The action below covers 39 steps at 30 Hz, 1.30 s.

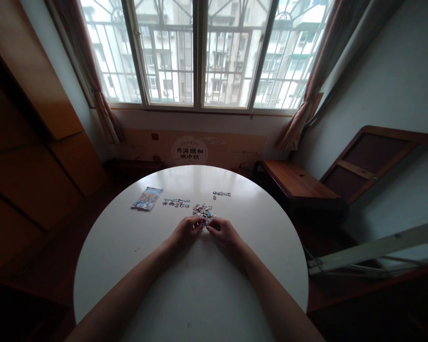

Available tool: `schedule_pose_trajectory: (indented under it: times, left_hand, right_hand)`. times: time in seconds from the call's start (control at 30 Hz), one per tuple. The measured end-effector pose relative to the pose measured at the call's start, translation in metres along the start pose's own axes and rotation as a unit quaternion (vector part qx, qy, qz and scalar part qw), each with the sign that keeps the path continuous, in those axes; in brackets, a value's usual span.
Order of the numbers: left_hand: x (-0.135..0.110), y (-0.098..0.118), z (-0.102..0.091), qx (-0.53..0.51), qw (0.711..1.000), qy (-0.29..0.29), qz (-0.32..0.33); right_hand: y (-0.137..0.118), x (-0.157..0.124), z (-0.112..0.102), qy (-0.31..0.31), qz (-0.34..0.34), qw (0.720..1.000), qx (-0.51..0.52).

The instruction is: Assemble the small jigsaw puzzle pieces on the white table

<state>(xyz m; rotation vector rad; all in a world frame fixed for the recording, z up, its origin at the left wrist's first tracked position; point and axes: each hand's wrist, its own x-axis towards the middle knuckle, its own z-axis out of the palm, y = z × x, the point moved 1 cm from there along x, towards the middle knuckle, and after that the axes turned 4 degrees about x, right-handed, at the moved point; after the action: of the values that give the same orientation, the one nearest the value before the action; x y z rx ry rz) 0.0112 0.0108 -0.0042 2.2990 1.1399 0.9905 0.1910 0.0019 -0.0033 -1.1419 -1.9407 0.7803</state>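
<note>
Both of my hands meet at the middle of a round white table (135, 247). My left hand (186, 231) and my right hand (223, 232) are closed in pinches, fingertips together on small jigsaw pieces (207, 220) at the near edge of a loose pile of pieces (201, 209). A joined strip of pieces (176, 203) lies to the left of the pile. Another short joined strip (221, 194) lies farther back on the right. A colourful picture card (147, 197) rests at the far left of the table.
A wooden bench (294, 180) stands right of the table, with a leaning wooden frame (371, 161) beyond it. A wide barred window (199, 52) fills the far wall, above a printed cardboard panel (190, 149). Wooden cabinets (32, 142) line the left.
</note>
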Motion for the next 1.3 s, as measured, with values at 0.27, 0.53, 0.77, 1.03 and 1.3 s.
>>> schedule_pose_trajectory:
  times: [0.27, 0.53, 0.77, 1.03, 1.3]
  left_hand:
    - [0.0000, -0.0005, 0.0004, -0.001, 1.000, 0.005, 0.003]
    - [0.0002, 0.0004, -0.0002, 0.000, 1.000, 0.002, 0.003]
    - [0.0009, 0.0026, -0.0009, -0.014, 1.000, -0.012, -0.014]
    - [0.0006, -0.0032, 0.0013, -0.021, 1.000, -0.014, -0.009]
    - [0.0002, -0.0034, 0.0015, -0.020, 1.000, -0.010, 0.003]
  right_hand:
    - [-0.0019, 0.0002, -0.0002, 0.001, -0.010, 1.000, -0.001]
    - [-0.0015, -0.0003, -0.0008, 0.001, -0.010, 1.000, -0.004]
    - [-0.0018, 0.0000, -0.0010, 0.006, -0.008, 1.000, -0.009]
    - [-0.0013, -0.0004, -0.0004, 0.007, -0.002, 1.000, -0.006]
    - [-0.0030, -0.0001, -0.0011, 0.006, 0.000, 1.000, -0.006]
